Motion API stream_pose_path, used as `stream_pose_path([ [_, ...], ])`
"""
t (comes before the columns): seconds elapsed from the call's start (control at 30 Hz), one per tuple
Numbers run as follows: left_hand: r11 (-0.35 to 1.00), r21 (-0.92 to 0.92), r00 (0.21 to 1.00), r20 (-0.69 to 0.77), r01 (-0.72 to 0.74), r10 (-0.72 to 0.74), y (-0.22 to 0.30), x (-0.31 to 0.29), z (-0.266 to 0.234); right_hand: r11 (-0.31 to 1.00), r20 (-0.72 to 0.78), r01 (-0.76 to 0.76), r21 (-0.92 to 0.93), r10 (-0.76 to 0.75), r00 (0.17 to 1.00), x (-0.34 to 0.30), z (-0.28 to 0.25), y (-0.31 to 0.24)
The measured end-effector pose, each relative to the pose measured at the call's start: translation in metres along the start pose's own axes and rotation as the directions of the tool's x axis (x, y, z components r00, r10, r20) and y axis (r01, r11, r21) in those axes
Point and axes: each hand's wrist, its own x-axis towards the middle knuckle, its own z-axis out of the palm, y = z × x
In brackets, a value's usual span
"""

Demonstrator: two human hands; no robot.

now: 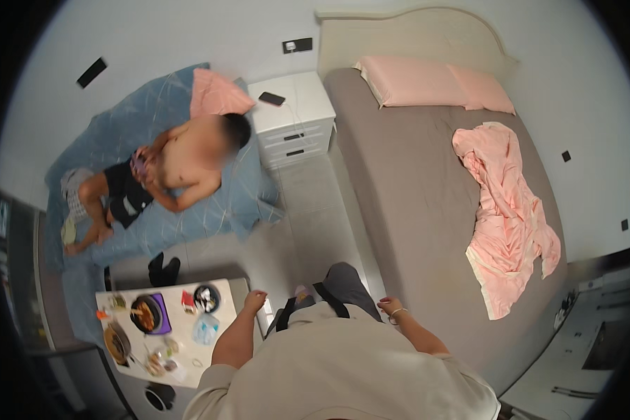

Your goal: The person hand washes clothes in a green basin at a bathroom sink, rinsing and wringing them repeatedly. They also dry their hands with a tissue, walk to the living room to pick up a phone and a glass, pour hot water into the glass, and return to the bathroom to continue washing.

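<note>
Plain white walls [168, 35] span the top of the frame; a grey tiled floor [311, 210] runs through the centre. A couch draped in blue, line-patterned fabric [119, 129] fills the upper left. At top centre, a white nightstand with drawers [311, 89] stands between it and a grey-brown-sheeted bed [399, 182] with a curved cream headboard [413, 38]. A cream-topped table [182, 355] stands lower left.

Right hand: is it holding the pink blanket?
No, the pink blanket lies on the bed, clearly apart from the right hand.
</note>
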Motion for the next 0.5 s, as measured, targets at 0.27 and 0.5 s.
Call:
stream_pose_path([
  [0.27,0.985,0.153,0.997,-0.003,-0.077,0.079,0.238,0.270,-0.011,0.988,0.007,-0.154,0.019,0.154,0.988,0.116,-0.034,-0.137],
  [0.5,0.925,0.369,0.983,-0.120,-0.088,0.141,0.474,0.425,-0.041,0.858,0.069,-0.371,0.356,0.372,0.926,0.212,-0.122,-0.331],
])
